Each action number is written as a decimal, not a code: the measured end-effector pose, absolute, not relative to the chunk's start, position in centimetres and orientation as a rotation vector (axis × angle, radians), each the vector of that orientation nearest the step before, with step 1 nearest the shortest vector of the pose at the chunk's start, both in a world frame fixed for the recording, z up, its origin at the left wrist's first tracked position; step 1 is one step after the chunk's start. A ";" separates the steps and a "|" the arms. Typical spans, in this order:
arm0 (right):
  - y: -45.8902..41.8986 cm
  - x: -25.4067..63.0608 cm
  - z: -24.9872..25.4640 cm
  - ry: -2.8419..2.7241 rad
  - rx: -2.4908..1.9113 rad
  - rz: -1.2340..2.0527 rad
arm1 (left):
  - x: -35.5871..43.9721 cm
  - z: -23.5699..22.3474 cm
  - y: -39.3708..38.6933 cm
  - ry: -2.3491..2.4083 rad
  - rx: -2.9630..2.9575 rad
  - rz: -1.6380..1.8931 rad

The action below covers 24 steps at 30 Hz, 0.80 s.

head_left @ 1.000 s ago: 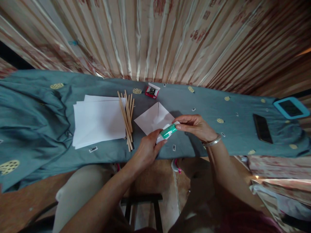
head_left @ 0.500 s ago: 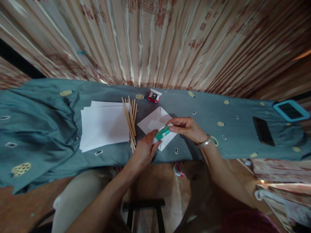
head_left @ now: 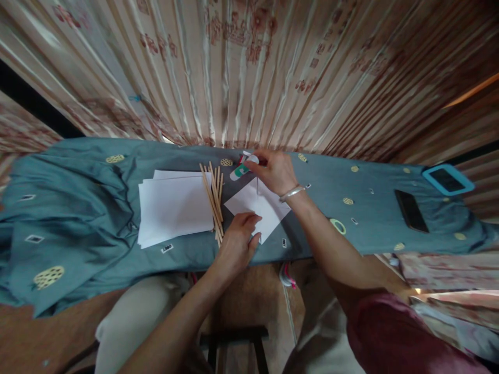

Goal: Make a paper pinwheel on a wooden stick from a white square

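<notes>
My right hand (head_left: 275, 169) grips one end of a green and white glue stick (head_left: 240, 170), held tilted near the far edge of the table. Behind it a small red box (head_left: 243, 157) is mostly hidden. A square white paper (head_left: 268, 210) with slits running in from its corners lies on the cloth in front of me. Over its near left side rests my left hand (head_left: 238, 239), thumb and fingers apart and nothing between them. Left of the square, several thin wooden sticks (head_left: 216, 200) lie in a loose bundle beside a stack of white sheets (head_left: 177, 205).
A green cloth (head_left: 323, 182) covers the long table. To the right lie a roll of tape (head_left: 338, 226), a dark phone (head_left: 411, 210) and a blue-framed tablet (head_left: 448, 180). A pleated curtain (head_left: 234, 78) hangs along the far edge.
The glue stick was between both hands over the paper. My right hand has carried it away toward the red box, and my left hand has let go of it.
</notes>
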State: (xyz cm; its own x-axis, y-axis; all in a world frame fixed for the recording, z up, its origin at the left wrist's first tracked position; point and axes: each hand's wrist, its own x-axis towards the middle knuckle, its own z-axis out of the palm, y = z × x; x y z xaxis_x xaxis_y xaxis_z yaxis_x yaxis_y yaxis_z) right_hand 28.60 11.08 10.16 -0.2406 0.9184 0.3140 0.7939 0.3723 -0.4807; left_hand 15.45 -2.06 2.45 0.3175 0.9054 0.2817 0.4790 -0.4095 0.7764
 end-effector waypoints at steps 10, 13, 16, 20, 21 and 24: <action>13.6 25.1 9.7 -2.479 -1.499 0.046 | 14.3 2.2 -2.3 1.166 2.292 0.702; 13.3 25.5 9.8 -2.476 -1.479 0.101 | 14.5 2.1 -2.5 1.157 2.298 0.696; 11.7 26.9 9.9 -2.385 -1.443 0.114 | 14.7 2.2 -2.4 1.168 2.309 0.672; 7.0 30.6 9.2 -2.303 -1.410 0.185 | 15.1 2.2 -2.1 1.192 2.353 0.607; 5.5 31.7 8.7 -2.308 -1.392 0.233 | 15.2 2.2 -2.1 1.198 2.363 0.597; 1.2 34.6 6.6 -2.311 -1.318 0.386 | 15.3 2.1 -2.0 1.211 2.382 0.596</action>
State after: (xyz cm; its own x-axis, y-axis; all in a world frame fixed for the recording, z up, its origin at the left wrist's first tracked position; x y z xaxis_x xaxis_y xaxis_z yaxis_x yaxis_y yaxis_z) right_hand 34.58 1.17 6.64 -0.4424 0.8634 0.2425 0.7377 0.5041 -0.4491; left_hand 15.33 -1.98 2.12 0.5335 0.8242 0.1898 0.6528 -0.5440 0.5272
